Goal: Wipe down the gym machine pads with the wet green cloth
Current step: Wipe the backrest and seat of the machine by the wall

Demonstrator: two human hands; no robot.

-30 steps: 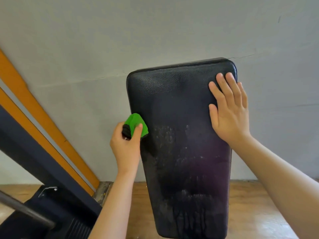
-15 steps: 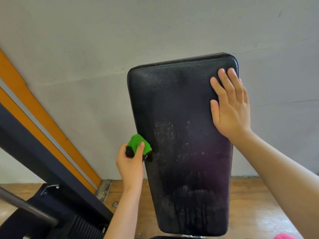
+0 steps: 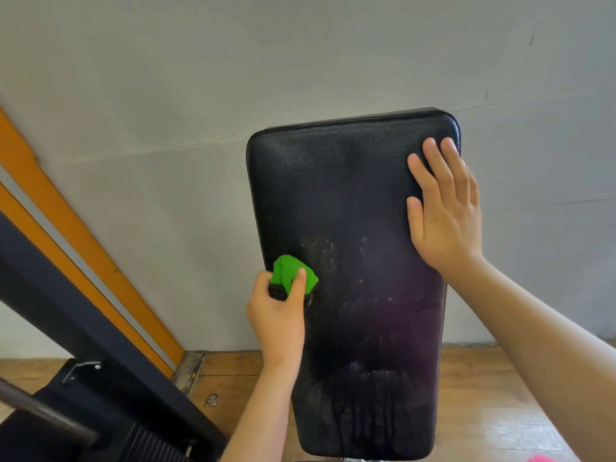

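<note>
Head view.

Item: black padded panel. Upright, tall, with rounded corners and a pebbled vinyl face. The lower half is wet, with pale streaks at mid-height and dark drip trails running to the bottom edge. Its base is cut off at the lower edge of the picture.

Item: green cloth. Bunched into a wad and pressed against the left edge of the panel at about mid-height. A dark band shows where it meets the fist.

Item: left hand. Fingers curled round the cloth, thumb laid up over the front of it. The forearm rises from the bottom edge and covers part of the panel's lower left side.

Item: right hand. Flat on the panel's upper right corner, fingers straight and close together, thumb held apart. The outer fingers reach the right edge. The forearm crosses the lower right of the picture and hides floor and wall behind it.

Surroundings:
- Grey wall behind the panel, with faint hairline cracks.
- Orange slanted beam with a grey stripe, at left.
- Dark slanted frame member in front of the beam.
- Metal bar and small bracket, lower left.
- Wooden floor, with a small shiny object lying on it near the left forearm.
- Pink scrap at the bottom right edge; too little shows to identify it.
</note>
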